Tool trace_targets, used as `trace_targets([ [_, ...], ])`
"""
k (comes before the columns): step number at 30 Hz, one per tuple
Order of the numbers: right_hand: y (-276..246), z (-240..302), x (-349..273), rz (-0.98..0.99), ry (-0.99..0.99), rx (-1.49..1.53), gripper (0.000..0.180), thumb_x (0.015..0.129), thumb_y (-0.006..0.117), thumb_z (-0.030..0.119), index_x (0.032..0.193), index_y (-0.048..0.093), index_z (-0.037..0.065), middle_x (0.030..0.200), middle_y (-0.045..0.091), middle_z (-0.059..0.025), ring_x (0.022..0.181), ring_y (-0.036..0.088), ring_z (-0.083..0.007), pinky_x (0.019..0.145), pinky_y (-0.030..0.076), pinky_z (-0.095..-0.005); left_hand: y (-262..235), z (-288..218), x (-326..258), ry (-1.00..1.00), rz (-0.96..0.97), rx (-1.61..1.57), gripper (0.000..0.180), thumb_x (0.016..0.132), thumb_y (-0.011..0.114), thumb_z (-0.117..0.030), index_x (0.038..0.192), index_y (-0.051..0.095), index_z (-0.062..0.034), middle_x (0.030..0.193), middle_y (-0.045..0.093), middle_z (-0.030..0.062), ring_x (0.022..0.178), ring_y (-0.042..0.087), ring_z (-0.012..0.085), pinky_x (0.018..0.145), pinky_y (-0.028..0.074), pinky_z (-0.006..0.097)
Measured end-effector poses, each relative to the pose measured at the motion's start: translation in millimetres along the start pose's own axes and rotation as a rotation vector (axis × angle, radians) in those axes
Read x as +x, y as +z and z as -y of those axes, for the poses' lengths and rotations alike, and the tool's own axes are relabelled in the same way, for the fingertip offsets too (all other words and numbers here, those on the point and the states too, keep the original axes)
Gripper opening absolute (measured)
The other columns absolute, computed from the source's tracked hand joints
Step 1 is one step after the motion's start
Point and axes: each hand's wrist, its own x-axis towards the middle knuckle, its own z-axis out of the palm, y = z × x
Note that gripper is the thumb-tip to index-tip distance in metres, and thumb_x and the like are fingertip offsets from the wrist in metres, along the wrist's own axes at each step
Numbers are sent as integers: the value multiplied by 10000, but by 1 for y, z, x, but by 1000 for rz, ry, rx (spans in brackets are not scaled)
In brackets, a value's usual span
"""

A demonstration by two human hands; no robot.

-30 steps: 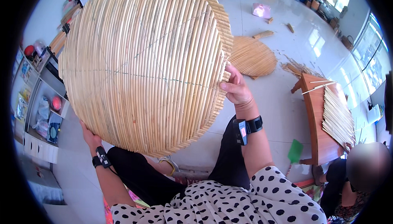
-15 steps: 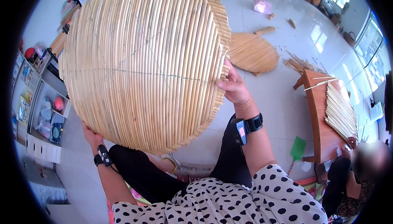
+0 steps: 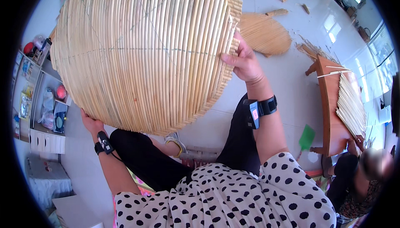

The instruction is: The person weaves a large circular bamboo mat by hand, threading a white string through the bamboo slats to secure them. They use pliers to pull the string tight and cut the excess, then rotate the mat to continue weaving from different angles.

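A large round mat of pale stalks (image 3: 141,61) laid side by side and stitched with dark thread is held up in front of me, tilted, its top cut off by the frame. My right hand (image 3: 246,61) grips its right edge, thumb on the near face and fingers behind. At the lower left edge my left hand (image 3: 91,124) supports it, with most of its fingers hidden behind the mat. A second layer of stalks, running crosswise, shows along the mat's right rim.
Another round stalk mat (image 3: 264,34) lies on the floor beyond my right hand, near scattered stalk scraps (image 3: 310,51). At the right, a co-worker's hand (image 3: 358,141) is at stalks (image 3: 350,101) on a wooden table (image 3: 329,119). A green swatter (image 3: 307,137) stands nearby; shelves (image 3: 43,90) line the left.
The mat sits higher in the view, and its top is further cut off. My right hand appears higher and a little further right, still gripping the edge. The background has also shifted.
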Motion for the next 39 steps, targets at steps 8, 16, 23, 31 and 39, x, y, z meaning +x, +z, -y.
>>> trace_targets([
  [8, 2, -1, 4, -42, -8, -84, 601, 859, 645, 10, 1388, 360, 17, 1205, 608, -87, 1080, 589, -142, 952, 453, -284, -4, 4, 6, -24, 41, 40, 435, 980, 464, -315, 1293, 515, -18, 1294, 575, 113, 1178, 554, 265, 1009, 433, 401],
  [16, -12, -11, 12, -126, 37, -201, 531, 852, 632, 9, 1331, 405, -12, 1169, 610, -97, 1059, 594, -169, 935, 465, -295, 11, 1, -8, -20, 23, 64, 423, 971, 472, -288, 1283, 524, -7, 1292, 580, 127, 1158, 570, 280, 999, 444, 408],
  [23, -29, -11, 15, -193, 242, -488, 476, 834, 702, 103, 1258, 502, 17, 1007, 647, -44, 830, 628, -93, 653, 487, -203, 8, 0, -3, 37, -59, 12, 398, 966, 461, -251, 1255, 533, 14, 1248, 604, 144, 1105, 597, 301, 981, 458, 429],
  [31, -31, -21, 18, -354, 306, -563, 531, 836, 712, 191, 1288, 490, 24, 992, 628, -59, 852, 614, -111, 670, 481, -240, 3, 8, 7, 29, -2, -65, 365, 959, 475, -224, 1196, 562, 39, 1194, 629, 162, 1070, 615, 315, 947, 481, 447],
  [39, -15, -21, 19, -493, 280, -523, 480, 854, 683, 277, 1260, 533, 70, 998, 614, -2, 833, 569, -79, 618, 385, -226, 0, 14, 9, -20, 22, -223, 309, 931, 521, -198, 1113, 595, 41, 1097, 663, 153, 972, 646, 310, 866, 519, 433],
])
